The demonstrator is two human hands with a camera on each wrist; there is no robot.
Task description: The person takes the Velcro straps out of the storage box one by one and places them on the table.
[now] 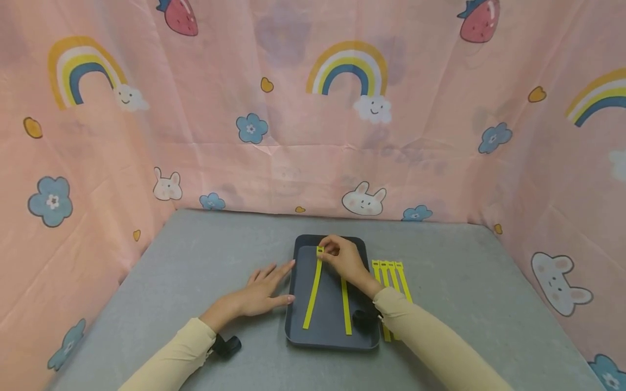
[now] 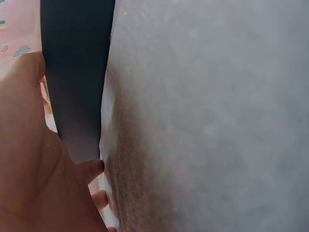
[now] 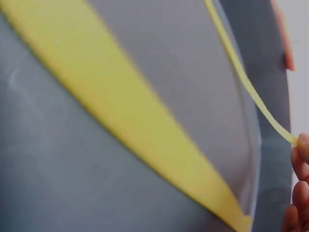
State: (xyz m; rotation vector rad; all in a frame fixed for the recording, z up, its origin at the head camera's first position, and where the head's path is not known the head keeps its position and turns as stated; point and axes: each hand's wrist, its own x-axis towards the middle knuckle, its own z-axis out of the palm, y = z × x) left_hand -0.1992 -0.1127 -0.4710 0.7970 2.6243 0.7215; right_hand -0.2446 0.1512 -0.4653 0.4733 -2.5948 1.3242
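A dark grey tray (image 1: 325, 315) lies lengthwise on the table. My right hand (image 1: 347, 262) is over its far half and pinches the slotted head of a yellow cable strap (image 1: 313, 296). That strap runs down toward the tray's near left. In the right wrist view, the held strap (image 3: 263, 108) bends up to the fingertips (image 3: 303, 142). Another yellow strap (image 1: 346, 309) lies in the tray, its far end hidden behind the right hand. Spread and fairly straight, the fingers of my left hand (image 1: 259, 293) touch the tray's left side; the left wrist view shows its thumb at the tray wall (image 2: 72, 82).
Several more yellow straps (image 1: 389, 277) lie side by side right of the tray, partly covered by the right forearm. The grey table (image 1: 220, 250) meets a pink printed curtain (image 1: 293, 163) at the back and sides. A black wrist camera (image 1: 227, 346) hangs under the left wrist.
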